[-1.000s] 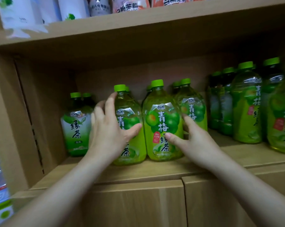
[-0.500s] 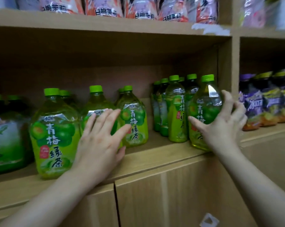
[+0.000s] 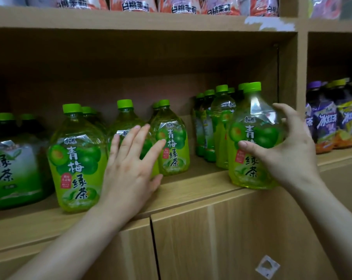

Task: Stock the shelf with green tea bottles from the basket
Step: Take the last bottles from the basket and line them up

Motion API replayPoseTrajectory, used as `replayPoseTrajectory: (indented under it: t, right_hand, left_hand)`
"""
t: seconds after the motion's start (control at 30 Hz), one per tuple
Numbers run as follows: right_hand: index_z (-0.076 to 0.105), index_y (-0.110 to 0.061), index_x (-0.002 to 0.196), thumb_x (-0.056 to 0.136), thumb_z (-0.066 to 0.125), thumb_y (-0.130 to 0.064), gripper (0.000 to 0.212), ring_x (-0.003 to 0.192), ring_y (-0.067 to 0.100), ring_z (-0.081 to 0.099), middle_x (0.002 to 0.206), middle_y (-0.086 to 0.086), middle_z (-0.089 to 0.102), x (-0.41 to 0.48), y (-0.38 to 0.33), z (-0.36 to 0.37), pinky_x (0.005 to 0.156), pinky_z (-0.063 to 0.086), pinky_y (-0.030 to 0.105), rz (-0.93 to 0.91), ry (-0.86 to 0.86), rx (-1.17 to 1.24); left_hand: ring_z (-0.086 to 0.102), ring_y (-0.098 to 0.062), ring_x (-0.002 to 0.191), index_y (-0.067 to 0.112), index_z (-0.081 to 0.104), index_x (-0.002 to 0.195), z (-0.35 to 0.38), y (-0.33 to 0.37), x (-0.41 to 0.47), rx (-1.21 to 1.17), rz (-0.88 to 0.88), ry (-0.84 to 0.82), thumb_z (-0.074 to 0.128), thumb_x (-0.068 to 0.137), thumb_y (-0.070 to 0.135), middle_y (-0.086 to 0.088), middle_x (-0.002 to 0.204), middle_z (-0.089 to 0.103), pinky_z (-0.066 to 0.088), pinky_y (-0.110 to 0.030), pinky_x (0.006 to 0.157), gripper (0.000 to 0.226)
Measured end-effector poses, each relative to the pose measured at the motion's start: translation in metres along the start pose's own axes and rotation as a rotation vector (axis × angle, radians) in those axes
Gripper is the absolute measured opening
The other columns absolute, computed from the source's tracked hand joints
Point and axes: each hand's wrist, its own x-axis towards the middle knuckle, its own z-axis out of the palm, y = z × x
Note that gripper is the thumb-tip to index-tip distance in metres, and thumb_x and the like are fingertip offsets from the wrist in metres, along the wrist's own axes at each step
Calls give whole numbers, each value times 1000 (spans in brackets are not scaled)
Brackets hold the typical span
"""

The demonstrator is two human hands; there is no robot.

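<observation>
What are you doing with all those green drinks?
A person is putting bottles of green tea in order on a wooden shelf. The right hand is wrapped around a big green plum tea bottle standing at the shelf's front edge. The left hand is open, with its fingers spread in front of another bottle in the row. More bottles stand behind and beside them. No basket is in view.

A: Views on record?

B: One, head-worn and wide-angle. It faces the wooden shelf (image 3: pixel 191 184) straight on, from close range, roughly level with the shelf board.

A: Coverage?

B: The shelf board crosses mid-frame, tilted up to the right. Above it, the underside of the upper board (image 3: pixel 130 23); below it, cabinet doors (image 3: pixel 221 239); right of it, the divider (image 3: pixel 302 77) and a neighbouring bay. Both forearms enter from the bottom edge.

A: Overlap?

B: No second view.
</observation>
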Motion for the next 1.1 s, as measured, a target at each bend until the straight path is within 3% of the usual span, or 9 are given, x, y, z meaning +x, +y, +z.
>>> replayPoseTrajectory:
  t: [0.07,0.17,0.33,0.43,0.53,0.7,0.83,0.93,1.1]
  right_hand:
    - [39,-41,134,56,86,-39,92,115,20,55,127,-1,53,-4,-6,3,96,49,45,15,-125,164]
    - [43,-49,128,52,83,-40,87,115,13,58,125,-11,55,-3,-15,15,97,51,43,59,-356,437]
    - [26,-46,145,69,75,-29,92,126,-5,21,144,-22,26,0,-29,48,104,24,20,93,-564,554]
    - [19,-42,148,78,72,-25,90,116,-17,30,128,-35,27,-2,-33,68,93,30,6,83,-619,577]
    - [20,-40,148,80,72,-24,87,106,-21,39,119,-35,35,-4,-36,87,93,32,9,81,-647,623]
    - [31,-40,139,78,76,-23,78,113,0,56,125,-17,55,-12,-36,117,103,44,29,167,-547,701]
    - [29,-34,143,78,76,-27,80,116,5,54,129,-12,53,-12,-38,115,101,41,24,107,-522,592]
    - [23,-30,148,78,74,-38,86,126,15,49,135,-5,53,-21,-45,116,108,38,35,44,-422,431]
    - [3,-25,152,86,64,-43,92,128,26,49,144,4,48,-21,-56,104,104,37,35,103,-569,286]
  left_hand:
    - [29,-33,139,21,53,132,0,0,-1,1,2,1,86,58,34,-17,148,39,14,-53,114,83]
    - [29,-33,140,21,54,131,0,-1,-1,2,17,0,85,60,36,-17,148,39,16,-54,115,79]
    - [26,-31,141,24,49,135,-6,-8,-2,21,34,-47,85,60,39,-15,151,35,17,-51,115,84]
    - [27,-32,141,26,48,137,-22,-23,0,135,20,-25,79,61,54,-16,152,34,15,-58,112,87]
    - [24,-33,142,34,39,142,-40,-48,3,244,-55,-28,58,67,74,-13,154,30,17,-69,105,87]
    - [18,-36,144,50,9,147,-28,-67,-6,255,-181,-130,23,72,87,-8,158,23,23,-76,98,84]
    - [21,-36,142,50,11,146,-21,-66,-7,224,-168,-99,28,72,85,-7,156,28,23,-74,97,83]
    - [16,-34,144,50,10,146,-23,-65,-9,193,-186,-105,29,72,84,-5,157,26,19,-75,98,84]
    - [-12,-27,146,55,-10,142,-30,-55,-8,146,-268,-185,36,73,82,2,162,0,1,-72,105,87]
